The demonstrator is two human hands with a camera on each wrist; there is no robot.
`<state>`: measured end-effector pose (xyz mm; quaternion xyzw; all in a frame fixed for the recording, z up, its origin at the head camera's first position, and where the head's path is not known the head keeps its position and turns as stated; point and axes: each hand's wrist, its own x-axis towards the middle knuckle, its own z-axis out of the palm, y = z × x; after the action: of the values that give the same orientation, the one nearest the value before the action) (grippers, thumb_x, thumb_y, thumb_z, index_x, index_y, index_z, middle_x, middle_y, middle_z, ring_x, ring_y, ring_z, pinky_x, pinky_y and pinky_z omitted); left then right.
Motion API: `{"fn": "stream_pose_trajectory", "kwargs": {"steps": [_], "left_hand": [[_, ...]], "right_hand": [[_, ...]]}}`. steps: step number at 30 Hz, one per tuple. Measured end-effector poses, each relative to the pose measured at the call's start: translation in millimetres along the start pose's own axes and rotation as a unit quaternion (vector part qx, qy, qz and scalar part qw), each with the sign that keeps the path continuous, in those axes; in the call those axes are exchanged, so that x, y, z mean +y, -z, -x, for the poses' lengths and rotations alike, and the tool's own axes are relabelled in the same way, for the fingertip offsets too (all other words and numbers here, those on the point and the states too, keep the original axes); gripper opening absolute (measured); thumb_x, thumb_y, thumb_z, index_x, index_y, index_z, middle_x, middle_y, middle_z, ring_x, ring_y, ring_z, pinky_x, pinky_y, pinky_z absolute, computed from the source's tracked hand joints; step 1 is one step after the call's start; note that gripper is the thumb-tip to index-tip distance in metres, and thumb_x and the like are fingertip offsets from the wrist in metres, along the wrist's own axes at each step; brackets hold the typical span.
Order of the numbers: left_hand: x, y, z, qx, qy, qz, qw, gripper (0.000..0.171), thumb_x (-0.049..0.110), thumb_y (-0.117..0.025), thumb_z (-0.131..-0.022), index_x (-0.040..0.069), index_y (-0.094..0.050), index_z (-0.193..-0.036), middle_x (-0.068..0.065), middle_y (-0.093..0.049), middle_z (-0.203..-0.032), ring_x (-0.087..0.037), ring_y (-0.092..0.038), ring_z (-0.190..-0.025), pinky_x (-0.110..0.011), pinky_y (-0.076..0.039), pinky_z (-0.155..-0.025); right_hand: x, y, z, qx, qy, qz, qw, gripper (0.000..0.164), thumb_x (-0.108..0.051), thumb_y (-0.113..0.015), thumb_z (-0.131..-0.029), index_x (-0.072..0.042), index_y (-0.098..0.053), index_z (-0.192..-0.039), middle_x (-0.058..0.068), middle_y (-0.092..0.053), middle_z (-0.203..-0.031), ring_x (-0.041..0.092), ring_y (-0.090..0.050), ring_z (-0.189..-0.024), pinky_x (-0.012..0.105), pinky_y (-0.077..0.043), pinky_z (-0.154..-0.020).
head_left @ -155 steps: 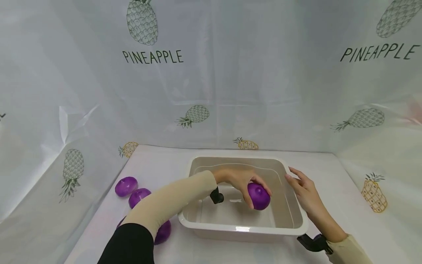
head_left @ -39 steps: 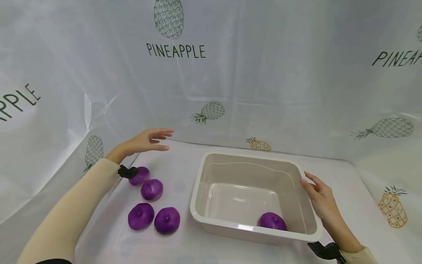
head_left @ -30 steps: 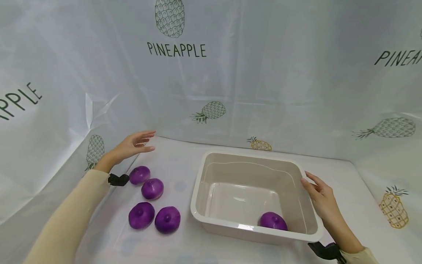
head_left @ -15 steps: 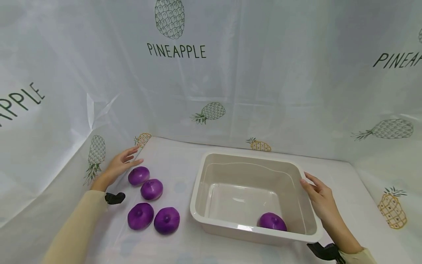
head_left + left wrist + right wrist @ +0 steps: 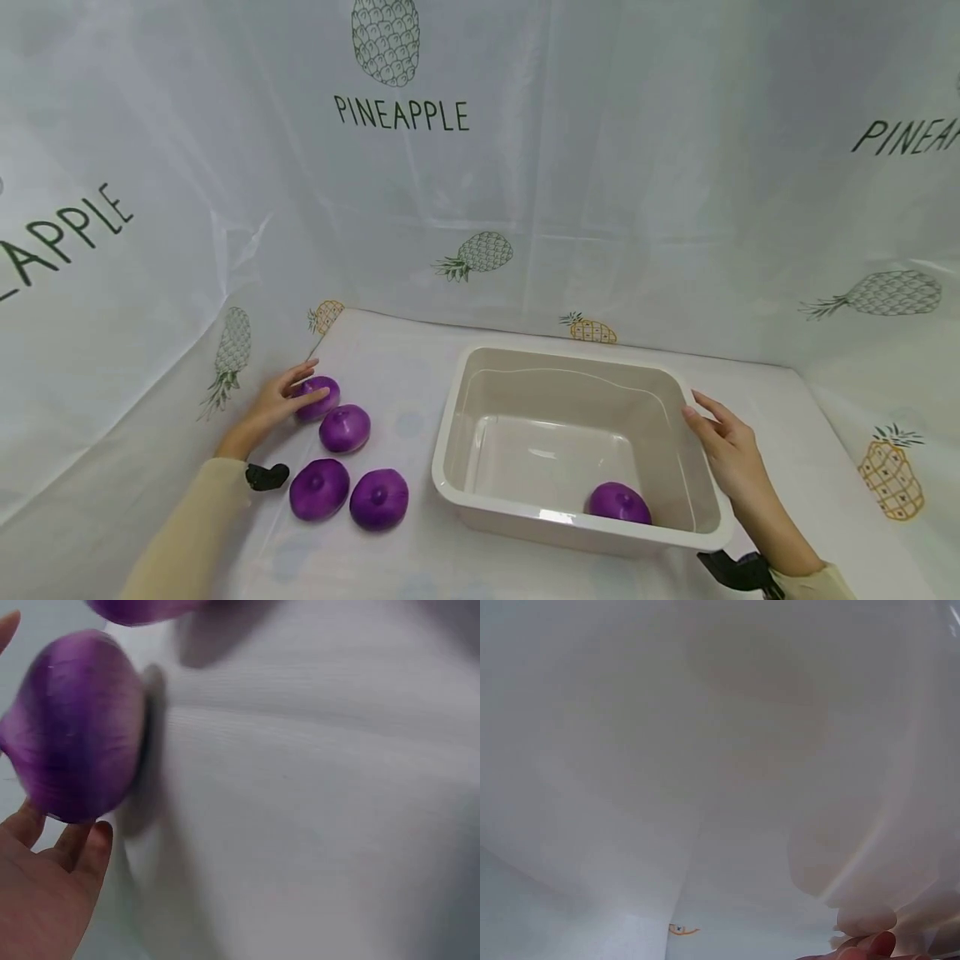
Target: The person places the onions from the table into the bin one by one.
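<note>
My left hand [image 5: 272, 404] reaches round the farthest purple onion [image 5: 318, 398], thumb on the near side and fingers on the far side. In the left wrist view the fingertips [image 5: 94, 844] meet that onion's edge, while a gap shows beside the thumb. A second onion [image 5: 345, 428] lies right beside it. Two more onions [image 5: 319, 490] [image 5: 379, 499] sit nearer on the table. My right hand [image 5: 731, 454] holds the right rim of a beige plastic basin [image 5: 555, 523], thumb over the edge. One onion [image 5: 619, 502] lies inside, at the near right corner.
A white cloth covers the table [image 5: 405, 375]. Pineapple-printed sheeting [image 5: 600, 167] rises behind it and on both sides, close to my left forearm. A black wrist strap mount [image 5: 267, 477] sits just left of the nearer onions.
Earlier, my left hand had an onion over the basin; that onion now lies inside. The hand has since gone left and down to the farthest onion. My right hand stays at the rim.
</note>
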<state>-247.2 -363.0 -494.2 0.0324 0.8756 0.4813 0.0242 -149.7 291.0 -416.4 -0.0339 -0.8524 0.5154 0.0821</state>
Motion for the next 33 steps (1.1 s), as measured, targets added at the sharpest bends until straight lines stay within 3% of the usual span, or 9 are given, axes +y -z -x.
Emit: {"fn": "stream_pose_trajectory", "kwargs": {"steps": [12, 15, 18, 20, 24, 27, 33], "left_hand": [[-7.5, -7.5, 2.7, 0.009, 0.021, -0.015, 0.9996, 0.079, 0.036, -0.074, -0.091, 0.011, -0.034, -0.155, -0.029, -0.026, -0.157, -0.050, -0.029, -0.139, -0.064, -0.026, -0.111], [-9.5, -8.9, 4.0, 0.008, 0.019, -0.021, 0.9996, 0.077, 0.037, -0.073, -0.092, 0.011, -0.036, -0.154, -0.030, -0.029, -0.155, -0.050, -0.034, -0.137, -0.059, -0.035, -0.108], [-9.7, -9.8, 6.0, 0.012, 0.015, -0.026, 0.9995, 0.074, 0.036, -0.073, -0.092, 0.010, -0.039, -0.153, -0.032, -0.034, -0.151, -0.048, -0.042, -0.132, -0.047, -0.047, -0.096], [-9.6, -10.9, 7.2, 0.016, 0.012, -0.032, 0.9993, 0.073, 0.035, -0.073, -0.092, 0.010, -0.040, -0.152, -0.033, -0.038, -0.148, -0.047, -0.046, -0.128, -0.041, -0.049, -0.089], [-10.9, -11.7, 8.8, 0.019, 0.008, -0.029, 0.9993, 0.071, 0.033, -0.074, -0.092, 0.010, -0.042, -0.151, -0.033, -0.039, -0.147, -0.049, -0.045, -0.128, -0.051, -0.047, -0.097], [-11.6, -12.0, 8.7, 0.017, 0.010, -0.025, 0.9995, 0.072, 0.035, -0.074, -0.091, 0.009, -0.042, -0.151, -0.032, -0.038, -0.149, -0.050, -0.043, -0.131, -0.059, -0.038, -0.104], [-5.1, -11.3, 5.0, 0.016, 0.010, -0.018, 0.9997, 0.072, 0.036, -0.074, -0.091, 0.010, -0.043, -0.151, -0.031, -0.038, -0.149, -0.048, -0.044, -0.130, -0.053, -0.043, -0.100]], "right_hand": [[-1, 1, 0, -0.001, -0.007, -0.001, 1.000, 0.054, -0.025, -0.049, -0.106, 0.007, -0.036, -0.149, 0.039, -0.057, -0.123, 0.002, -0.066, -0.073, 0.028, -0.058, -0.059], [0, 1, 0, -0.001, -0.007, 0.002, 1.000, 0.055, -0.026, -0.049, -0.107, 0.006, -0.037, -0.149, 0.039, -0.056, -0.124, 0.001, -0.066, -0.073, 0.027, -0.058, -0.059], [1, 1, 0, -0.001, -0.007, 0.002, 1.000, 0.054, -0.026, -0.049, -0.107, 0.006, -0.037, -0.149, 0.039, -0.057, -0.124, 0.001, -0.066, -0.073, 0.027, -0.058, -0.059], [2, 1, 0, -0.001, -0.006, 0.001, 1.000, 0.054, -0.026, -0.049, -0.107, 0.006, -0.037, -0.149, 0.039, -0.057, -0.124, 0.002, -0.066, -0.073, 0.028, -0.058, -0.059], [2, 1, 0, -0.002, 0.000, -0.001, 1.000, 0.053, -0.025, -0.049, -0.107, 0.006, -0.038, -0.148, 0.039, -0.057, -0.124, 0.002, -0.066, -0.073, 0.028, -0.058, -0.058], [2, 1, 0, -0.002, 0.004, -0.003, 1.000, 0.053, -0.024, -0.049, -0.107, 0.007, -0.038, -0.148, 0.040, -0.057, -0.122, 0.003, -0.066, -0.072, 0.028, -0.058, -0.058], [3, 2, 1, -0.001, 0.007, -0.005, 1.000, 0.052, -0.024, -0.049, -0.107, 0.007, -0.038, -0.148, 0.040, -0.057, -0.123, 0.003, -0.067, -0.072, 0.029, -0.058, -0.058]]}}
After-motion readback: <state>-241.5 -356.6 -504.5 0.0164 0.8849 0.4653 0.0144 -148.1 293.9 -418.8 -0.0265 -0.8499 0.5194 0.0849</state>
